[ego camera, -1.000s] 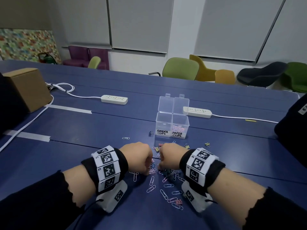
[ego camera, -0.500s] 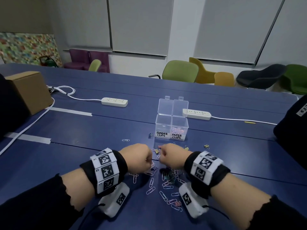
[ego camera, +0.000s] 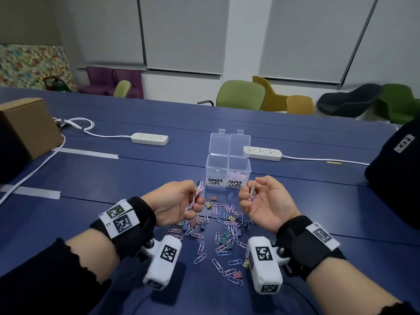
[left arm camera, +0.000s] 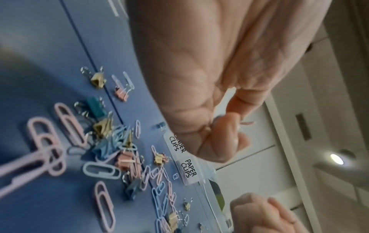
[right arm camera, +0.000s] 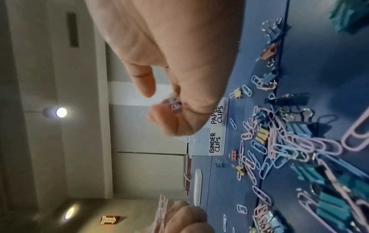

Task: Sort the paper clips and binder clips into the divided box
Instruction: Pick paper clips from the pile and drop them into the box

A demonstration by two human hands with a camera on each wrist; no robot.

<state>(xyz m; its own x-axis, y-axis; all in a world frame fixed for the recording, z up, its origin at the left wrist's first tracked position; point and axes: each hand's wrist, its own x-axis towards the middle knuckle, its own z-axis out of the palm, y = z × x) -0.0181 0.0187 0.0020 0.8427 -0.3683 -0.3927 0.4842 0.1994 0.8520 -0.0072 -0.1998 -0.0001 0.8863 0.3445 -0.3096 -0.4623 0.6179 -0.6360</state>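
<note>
Head view showed both hands, left hand (ego camera: 175,201) and right hand (ego camera: 264,201), lifted from the pile, fingers pinching pastel wire paper clips (ego camera: 197,193) just before the clear divided plastic box (ego camera: 228,169), ready for dropping.

Meeting room: long blue table (ego camera: 136,173), chairs (ego camera: 241,94), window blinds (ego camera: 186,32).

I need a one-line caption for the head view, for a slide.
Both hands, left and right, hold paper clips above the mixed pile, before the divided box.
</note>
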